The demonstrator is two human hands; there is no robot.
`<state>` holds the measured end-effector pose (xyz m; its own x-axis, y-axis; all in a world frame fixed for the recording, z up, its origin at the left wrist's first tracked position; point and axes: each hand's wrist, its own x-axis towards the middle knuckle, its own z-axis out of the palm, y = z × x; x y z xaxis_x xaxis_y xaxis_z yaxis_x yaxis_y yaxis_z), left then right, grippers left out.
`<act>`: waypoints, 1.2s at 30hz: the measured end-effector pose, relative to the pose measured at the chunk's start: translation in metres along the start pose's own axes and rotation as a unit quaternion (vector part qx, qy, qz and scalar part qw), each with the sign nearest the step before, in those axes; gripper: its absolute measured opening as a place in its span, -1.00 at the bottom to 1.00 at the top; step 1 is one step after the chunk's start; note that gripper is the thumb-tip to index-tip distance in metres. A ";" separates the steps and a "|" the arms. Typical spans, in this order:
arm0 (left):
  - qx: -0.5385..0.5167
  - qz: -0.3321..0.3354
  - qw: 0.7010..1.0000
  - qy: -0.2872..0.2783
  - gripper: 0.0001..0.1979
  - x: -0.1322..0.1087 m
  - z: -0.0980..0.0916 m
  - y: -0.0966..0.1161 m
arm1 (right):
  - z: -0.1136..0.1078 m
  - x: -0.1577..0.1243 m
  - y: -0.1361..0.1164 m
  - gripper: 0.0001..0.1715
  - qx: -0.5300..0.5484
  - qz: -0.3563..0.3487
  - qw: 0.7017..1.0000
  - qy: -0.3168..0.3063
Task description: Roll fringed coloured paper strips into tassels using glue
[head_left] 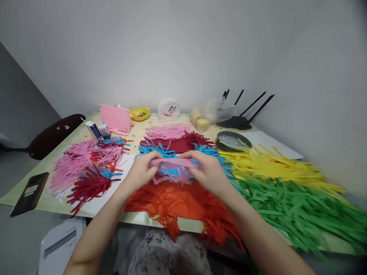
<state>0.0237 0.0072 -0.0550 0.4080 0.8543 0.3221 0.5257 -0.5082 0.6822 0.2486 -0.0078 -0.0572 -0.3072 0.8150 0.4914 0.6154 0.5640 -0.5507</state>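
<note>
Between my two hands a strip of pink fringed tissue paper (176, 162) is stretched sideways, its fringe hanging blurred below. My left hand (145, 166) pinches its left end, and my right hand (208, 170) pinches the right end. Under and behind the strip lies blue fringed paper (206, 151). Orange fringed paper (180, 200) spreads nearer me and hangs over the table's front edge. Dark red fringed paper (180, 144) and more pink fringed paper (169, 131) lie farther back.
Finished-looking pink tassels (74, 156) and a dark red tassel (91, 185) lie at left, beside a phone (30, 193). Yellow fringe (275, 168) and green fringe (298, 206) cover the right. Behind stand a pink tablet case (115, 119), yellow bowl (140, 114), dark round dish (233, 141) and black router (236, 122).
</note>
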 end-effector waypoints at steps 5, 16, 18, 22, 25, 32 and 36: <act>-0.093 -0.001 0.995 -0.041 -0.85 -0.006 0.001 0.004 | -0.018 -0.017 -0.012 -0.81 0.070 0.047 0.996 -0.041; -0.197 0.000 0.976 -0.097 -0.67 -0.018 -0.007 0.005 | -0.030 -0.039 -0.002 -0.75 0.230 0.028 0.972 -0.037; -0.205 0.014 0.971 -0.119 -0.71 -0.020 -0.012 0.007 | -0.032 -0.039 0.000 -0.73 0.247 0.016 0.968 -0.037; -0.189 0.045 0.965 -0.178 -0.72 -0.022 -0.026 0.011 | -0.035 -0.037 0.002 -0.72 0.248 0.000 0.968 -0.037; -0.219 0.034 0.946 -0.236 -0.41 -0.019 -0.031 0.011 | -0.037 -0.034 -0.001 -0.69 0.229 -0.012 0.972 -0.048; -0.270 -0.094 0.894 -0.344 -0.50 0.000 -0.009 0.015 | -0.048 -0.023 -0.015 -0.63 0.189 -0.056 0.973 -0.124; -0.226 -0.106 0.900 -0.358 -0.68 0.006 -0.007 0.019 | -0.056 -0.018 -0.016 -0.58 0.172 -0.079 0.970 -0.156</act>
<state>0.0308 0.0030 -0.0355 0.7961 0.5550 -0.2411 0.3566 -0.1084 0.9280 0.2855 -0.0388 -0.0193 -0.6156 0.6852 0.3894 0.2813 0.6526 -0.7036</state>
